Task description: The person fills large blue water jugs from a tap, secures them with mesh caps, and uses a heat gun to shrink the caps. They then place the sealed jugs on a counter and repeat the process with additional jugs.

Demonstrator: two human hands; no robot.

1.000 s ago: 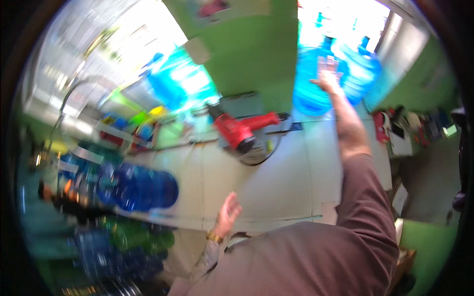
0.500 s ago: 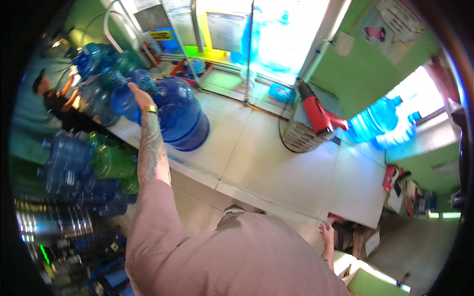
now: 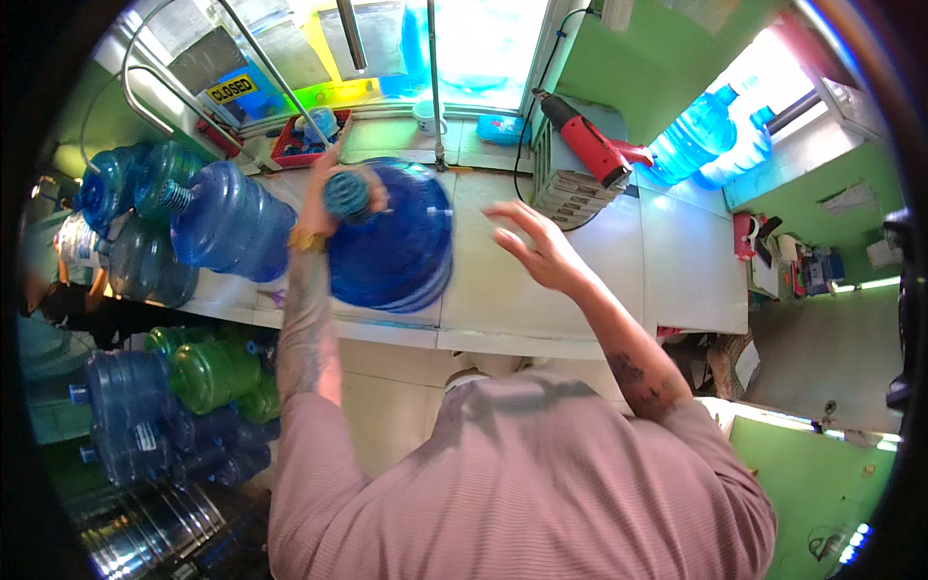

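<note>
My left hand (image 3: 316, 203) is closed around the ridged neck of a large blue water jug (image 3: 411, 242), which is tilted on the white tiled counter (image 3: 503, 300). The neck points up toward me, and the far fingers are partly hidden behind it. My right hand (image 3: 543, 249) hovers above the counter to the right of the jug, fingers spread, touching nothing. Left of my left wrist, a lighter blue jug (image 3: 237, 222) leans with its ridged neck toward the upper left.
Behind the jug stand a red basket (image 3: 288, 150), a white mug (image 3: 426, 121) and a blue container (image 3: 501, 130). A red heat gun (image 3: 590, 145) lies on a grey box (image 3: 570, 188). Several jugs are stacked below left, near another person (image 3: 72, 304).
My left hand has moved from the farther-left jug to the neck of the nearer jug, now tilted. My right hand has risen from the lower right to over the counter. The view has shifted.
</note>
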